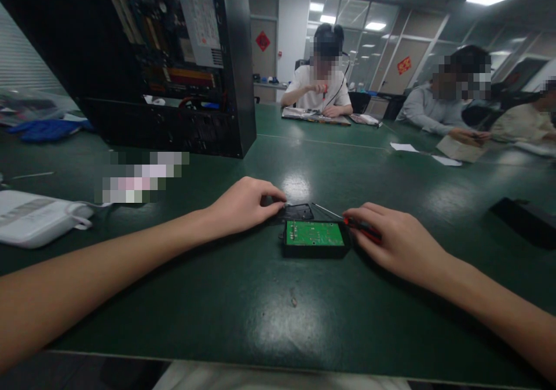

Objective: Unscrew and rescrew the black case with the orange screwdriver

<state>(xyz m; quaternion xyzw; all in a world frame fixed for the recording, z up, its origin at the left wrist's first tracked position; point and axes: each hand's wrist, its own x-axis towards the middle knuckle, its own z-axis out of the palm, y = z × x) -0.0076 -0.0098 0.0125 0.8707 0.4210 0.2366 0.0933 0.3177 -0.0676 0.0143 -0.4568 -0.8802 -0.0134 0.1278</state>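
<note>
My right hand (pixel 393 236) is wrapped round a screwdriver (pixel 362 228) with a red and black handle. Its thin metal shaft points left, over the far right corner of a black plastic case (pixel 315 252). Inside that case lies a green circuit board (pixel 315 233), facing up. Just behind the case is a flat black plastic cover (pixel 302 211). My left hand (pixel 243 207) has thumb and forefinger closed at the cover's left edge; the fingertips partly hide that end.
A large open computer case (pixel 237 88) stands at the back left of the green table (pixel 208 320). Left are a white power bank (pixel 39 219) and blue gloves (pixel 47 129). A black object (pixel 525 222) lies right. Co-workers sit across, one holding a red-handled tool (pixel 324 90).
</note>
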